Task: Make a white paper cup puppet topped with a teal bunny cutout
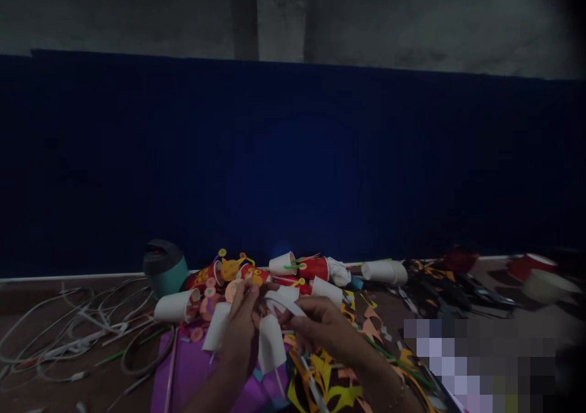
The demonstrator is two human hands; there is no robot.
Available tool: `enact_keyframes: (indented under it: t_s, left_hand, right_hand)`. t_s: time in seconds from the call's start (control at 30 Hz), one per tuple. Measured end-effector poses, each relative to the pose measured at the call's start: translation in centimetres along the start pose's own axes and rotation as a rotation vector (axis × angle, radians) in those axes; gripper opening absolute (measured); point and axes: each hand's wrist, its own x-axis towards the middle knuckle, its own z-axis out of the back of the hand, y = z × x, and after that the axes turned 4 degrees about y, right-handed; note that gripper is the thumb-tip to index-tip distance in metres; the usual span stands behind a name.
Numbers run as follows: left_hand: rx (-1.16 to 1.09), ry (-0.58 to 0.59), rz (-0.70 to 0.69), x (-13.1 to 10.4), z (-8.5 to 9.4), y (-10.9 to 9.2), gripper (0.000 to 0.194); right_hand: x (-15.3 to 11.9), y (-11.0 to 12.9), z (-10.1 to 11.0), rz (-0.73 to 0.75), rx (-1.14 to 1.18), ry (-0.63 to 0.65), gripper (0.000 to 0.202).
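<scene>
My left hand [245, 318] is closed, its fingers bent in at the rim of a white paper cup [271, 346]. A pink straw [279, 382] extends below that cup. Beside it, my right hand [320, 324] pinches a curved white strip [286, 303], which looks like paper or tape. The fingertips of both hands nearly meet and partly hide each other. Another white paper cup [217, 327] lies just left of my left hand, on a purple sheet [187, 364]. Behind my hands are red printed cups [254, 274] and orange paper cutouts [230, 269].
Tangled white cables [59, 346] and a teal-and-black container [167, 269] lie at the left. Yellow and orange paper scraps [339, 388] spread in front. White cups [384, 272], dark tools [476, 294] and red cups [531, 268] are at the right. A blue wall [293, 157] rises behind.
</scene>
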Motion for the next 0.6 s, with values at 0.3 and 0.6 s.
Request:
enact_keyframes:
  t_s: [0.3,0.6]
  left_hand:
    - [0.203,0.117,-0.078,-1.5,0.3,0.1,0.023]
    - [0.267,0.118,-0.088,-1.3,0.4,0.4,0.020]
  right_hand:
    - [-0.4,0.5,-1.6,-0.077,-0.085,0.055,0.032]
    - [-0.5,0.1,-1.2,-0.045,0.012,0.070,0.034]
